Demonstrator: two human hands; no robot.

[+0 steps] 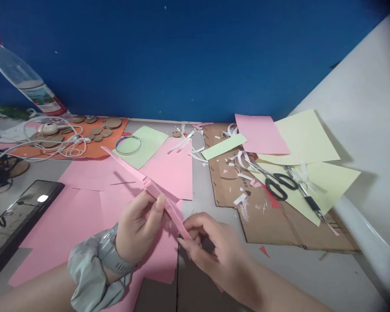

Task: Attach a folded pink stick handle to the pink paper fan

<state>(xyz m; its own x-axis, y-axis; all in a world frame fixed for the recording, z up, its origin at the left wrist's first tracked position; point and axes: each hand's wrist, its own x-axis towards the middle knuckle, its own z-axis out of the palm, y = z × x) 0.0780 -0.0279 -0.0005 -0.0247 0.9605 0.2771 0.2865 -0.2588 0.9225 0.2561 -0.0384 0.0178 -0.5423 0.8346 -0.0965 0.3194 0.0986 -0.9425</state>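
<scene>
A long folded pink paper strip [133, 171] runs from the upper left down to my hands. My left hand [139, 225], with a watch and a grey scrunchie on its wrist, pinches the strip near its lower part. My right hand [214, 247] grips the strip's lower end between thumb and fingers. Both hands hover over pink paper sheets [84, 208] lying on the table.
Black-handled scissors [274, 180] and a craft knife [308, 201] lie on yellow paper over cardboard [279, 225] at right. A metal ring [128, 144] sits on green paper. A phone [16, 216], white cable [52, 143], cardboard discs on orange paper and a plastic bottle [26, 82] are at left.
</scene>
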